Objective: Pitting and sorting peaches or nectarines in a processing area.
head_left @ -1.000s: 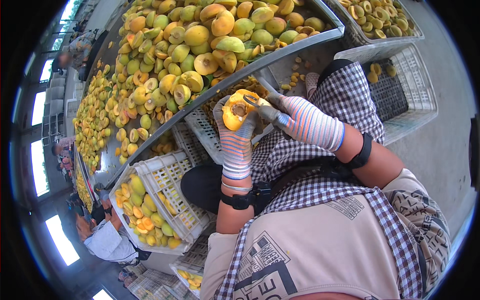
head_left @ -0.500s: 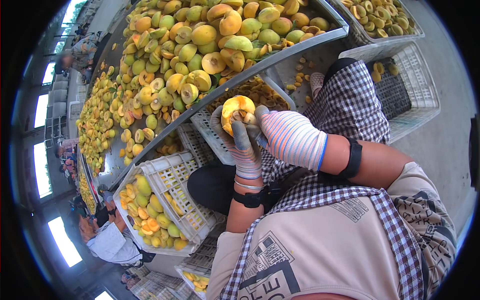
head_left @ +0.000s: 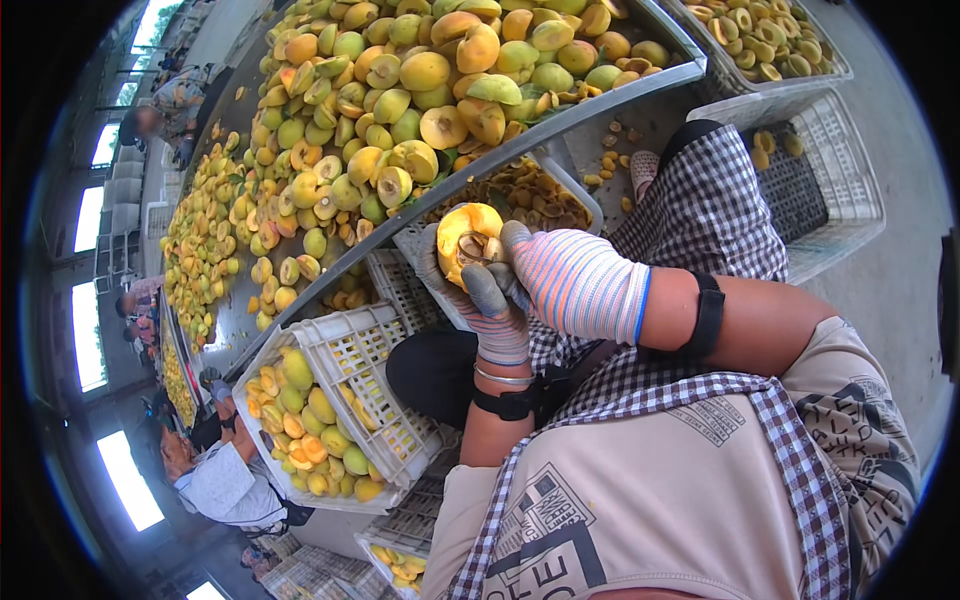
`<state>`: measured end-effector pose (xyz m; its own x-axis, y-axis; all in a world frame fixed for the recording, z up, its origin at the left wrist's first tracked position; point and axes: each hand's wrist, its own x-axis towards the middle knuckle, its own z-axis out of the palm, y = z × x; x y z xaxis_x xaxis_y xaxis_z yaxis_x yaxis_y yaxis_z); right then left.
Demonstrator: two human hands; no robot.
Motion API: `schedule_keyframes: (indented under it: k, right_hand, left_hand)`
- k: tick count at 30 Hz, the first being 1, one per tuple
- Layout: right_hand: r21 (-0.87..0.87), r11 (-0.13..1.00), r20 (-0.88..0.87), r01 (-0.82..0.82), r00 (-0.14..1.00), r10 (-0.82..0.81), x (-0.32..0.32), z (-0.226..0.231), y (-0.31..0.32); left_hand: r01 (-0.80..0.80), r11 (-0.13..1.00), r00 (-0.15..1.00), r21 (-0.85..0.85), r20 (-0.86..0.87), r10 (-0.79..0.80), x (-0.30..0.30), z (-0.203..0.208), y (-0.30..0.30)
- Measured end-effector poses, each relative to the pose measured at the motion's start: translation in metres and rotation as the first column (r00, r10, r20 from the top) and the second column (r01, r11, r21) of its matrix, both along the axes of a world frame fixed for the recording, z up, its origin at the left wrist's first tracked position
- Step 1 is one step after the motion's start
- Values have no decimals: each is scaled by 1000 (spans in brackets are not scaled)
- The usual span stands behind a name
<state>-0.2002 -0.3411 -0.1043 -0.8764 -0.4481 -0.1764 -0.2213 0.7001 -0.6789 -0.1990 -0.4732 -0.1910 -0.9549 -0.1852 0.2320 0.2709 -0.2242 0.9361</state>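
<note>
A yellow peach half [head_left: 462, 222] with its cut face and brown pit hollow showing is held in front of me, below the metal table's edge. My left hand [head_left: 480, 300], in a striped glove with grey fingertips, is closed around it from the left and below. Gloved the same way, my right hand [head_left: 560, 268] is closed at the fruit's right side. A thin curved loop, seemingly the blade of a pitting tool [head_left: 484, 238], shows inside the hollow beside the right fingers. The tool's handle is hidden in that hand.
A metal-rimmed table [head_left: 590, 98] heaped with peach halves stands ahead. Below its edge is a tub of scraps [head_left: 535, 190]. A tilted white crate [head_left: 350, 350] of peaches stands left, another crate [head_left: 850, 190] right. A person [head_left: 235, 480] sits at far left.
The peach half has turned slightly in my left hand, and the thin curved loop now shows in its hollow. The surroundings have shifted slightly right and down in view.
</note>
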Motion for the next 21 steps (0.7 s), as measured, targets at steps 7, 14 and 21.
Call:
schedule_keyframes:
  k: [7, 14, 21]
  right_hand:
    - [-4, 1000, 62, -8, 998, 8, -1, 1, -1]
    - [34, 999, 48, -19, 999, 18, -4, -1, -1]
    - [-402, 763, 163, 507, 859, -485, 6, -2, 60]
  left_hand:
    - [10, 996, 1000, -84, -15, -11, 2, 11, -3]
    - [15, 999, 998, -32, 67, -13, -2, 10, -8]
    - [90, 951, 893, 295, 398, -208, -29, 36, 12]
